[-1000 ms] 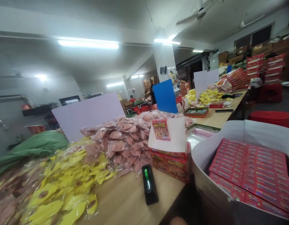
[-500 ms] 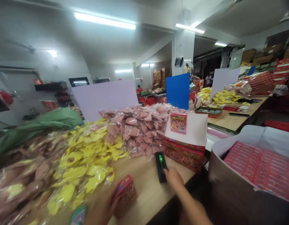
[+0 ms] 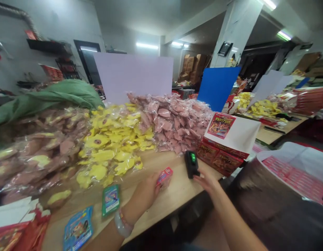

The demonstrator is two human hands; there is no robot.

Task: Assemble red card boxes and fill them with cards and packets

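Over table [image 3: 181, 186]: left hand [image 3: 145, 193] pinching red pack [image 3: 165, 176]; right hand [image 3: 208, 181] spread at tape-dispenser [image 3: 190, 168]; card [image 3: 220, 125]: "我的刀盾".

The small pinkish-red pack [image 3: 165, 176], block-shaped with printed faces, sits in the lower middle of the frame. It is held aslant, its narrow top end pointing to the upper right; its left side is covered, and whether its base touches anything cannot be told. Just right of it, a little higher in the frame, is the black tape dispenser [image 3: 189, 167], long and narrow, lying lengthwise up the frame with a slight lean. A bright green roll [image 3: 193, 158] shows near its upper end.
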